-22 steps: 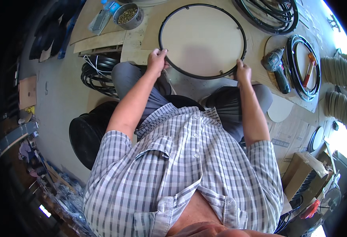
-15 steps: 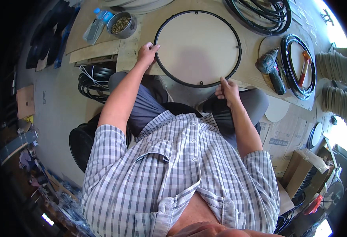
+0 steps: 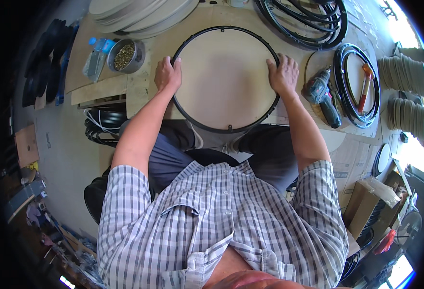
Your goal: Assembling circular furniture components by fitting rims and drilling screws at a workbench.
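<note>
Seen from above, a round wooden disc (image 3: 224, 77) in a black hoop (image 3: 192, 118) lies on the workbench (image 3: 144, 86). The left hand (image 3: 167, 74) grips the hoop at nine o'clock, fingers curled; the right hand (image 3: 283, 74) presses flat, fingers spread, at three o'clock. Uneven pressure could probably pop the hoop off or knock the drill (image 3: 323, 96) beside it.

The stack of pale round discs (image 3: 139, 14) up top gets chopped by the picture's edge, same with the pile of black hoops (image 3: 313, 19). What's in the metal bowl (image 3: 125, 55) is too small to make out, just tiny brownish bits. The left hand (image 3: 167, 74) covers a bit of the black ring (image 3: 224, 127), and the right hand (image 3: 283, 74) hides another. The person's knees disappear under the table (image 3: 101, 91).
</note>
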